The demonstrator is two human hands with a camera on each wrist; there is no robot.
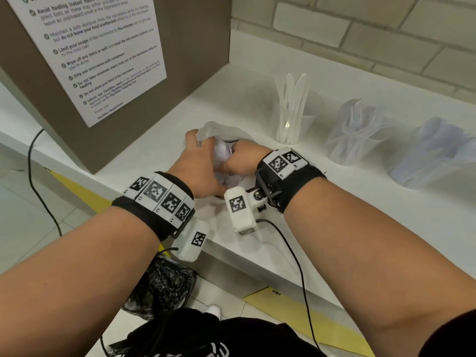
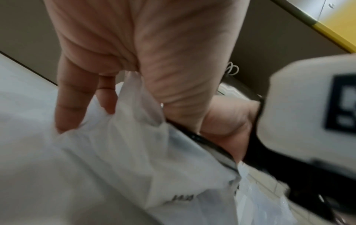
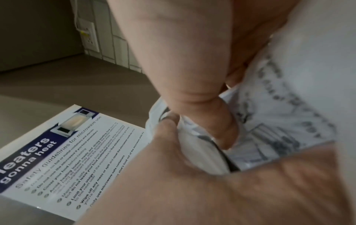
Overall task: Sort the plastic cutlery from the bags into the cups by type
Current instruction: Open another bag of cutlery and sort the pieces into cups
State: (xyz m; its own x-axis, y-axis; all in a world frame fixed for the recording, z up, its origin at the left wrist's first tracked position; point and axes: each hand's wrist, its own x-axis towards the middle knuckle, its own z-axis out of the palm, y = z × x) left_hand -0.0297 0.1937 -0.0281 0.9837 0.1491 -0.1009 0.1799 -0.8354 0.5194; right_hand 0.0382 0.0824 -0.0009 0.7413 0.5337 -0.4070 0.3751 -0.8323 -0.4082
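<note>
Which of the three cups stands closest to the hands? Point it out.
The cup holding knives, leftmost in the row on the counter. It stands just beyond the bag that both hands grip; the fork cup and spoon cup stand farther right.

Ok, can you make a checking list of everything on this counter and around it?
Surface: white counter, no spills seen.
Job's things: bag; three cups, knives, forks, spoons.
Clutter: nothing seen.
Hands: left hand and right hand both grip the bag.
Cables: black wire from right wrist; another down the left.
Surroundings: brown box with microwave notice, tiled wall, black bag on the floor.
</note>
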